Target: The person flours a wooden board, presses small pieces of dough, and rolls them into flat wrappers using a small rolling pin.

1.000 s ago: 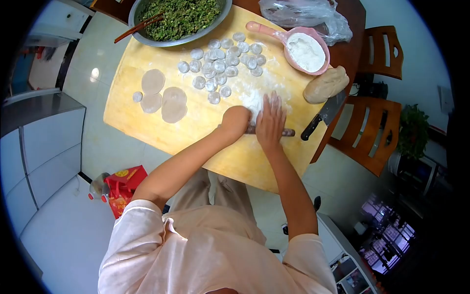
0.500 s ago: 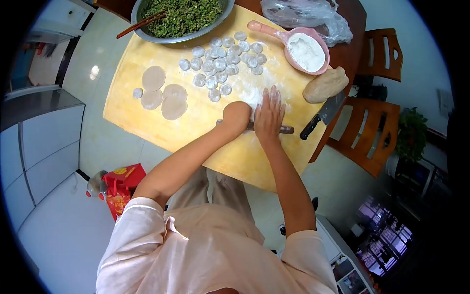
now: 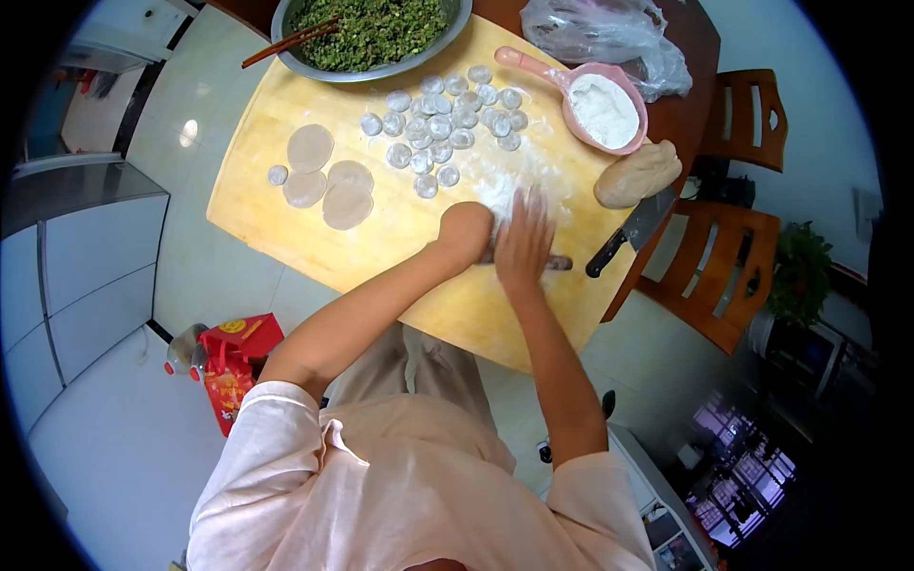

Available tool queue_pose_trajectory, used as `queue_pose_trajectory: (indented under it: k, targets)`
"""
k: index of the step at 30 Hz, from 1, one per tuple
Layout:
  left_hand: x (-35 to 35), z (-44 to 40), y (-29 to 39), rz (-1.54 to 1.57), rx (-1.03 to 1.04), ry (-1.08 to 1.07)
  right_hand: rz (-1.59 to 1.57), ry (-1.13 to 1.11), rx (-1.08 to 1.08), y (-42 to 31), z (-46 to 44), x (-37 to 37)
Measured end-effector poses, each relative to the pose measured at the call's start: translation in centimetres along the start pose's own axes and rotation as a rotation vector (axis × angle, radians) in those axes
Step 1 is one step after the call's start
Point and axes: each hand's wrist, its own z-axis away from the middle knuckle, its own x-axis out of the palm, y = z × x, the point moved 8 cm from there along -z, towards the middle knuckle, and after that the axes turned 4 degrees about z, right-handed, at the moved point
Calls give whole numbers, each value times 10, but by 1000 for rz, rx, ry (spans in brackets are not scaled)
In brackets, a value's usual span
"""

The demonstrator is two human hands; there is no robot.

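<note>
The dark surface (image 3: pixel 703 48) is bearing a yellow board (image 3: pixel 252 214), with a metal bowl (image 3: pixel 362 76) being kept at its far edge. The right hand (image 3: pixel 526 240) is being held flat and open across a rolling pin (image 3: pixel 560 263) at the board's near side; no closed grip is being shown. The pin's long axis is being aligned left to right, its left part being covered by the left hand (image 3: pixel 465 231), whose hold cannot be told, the fingers being hidden. Compared with half a second earlier, the pin's left tip is no longer being seen.
</note>
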Motion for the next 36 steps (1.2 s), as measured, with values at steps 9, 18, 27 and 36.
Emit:
queue_pose_trajectory:
  k: [9, 18, 27, 36]
  targets:
    - [-3, 23, -8, 261, -13, 139, -28, -46, 12, -2, -1, 6]
    - [-3, 35, -36, 435, -128, 160, 3, -19, -49, -3, 60, 0]
    - [-7, 15, -14, 81, -34, 150, -64, -3, 18, -8, -21, 8]
    - [-13, 35, -19, 298, -59, 141, -4, -36, 21, -13, -4, 8]
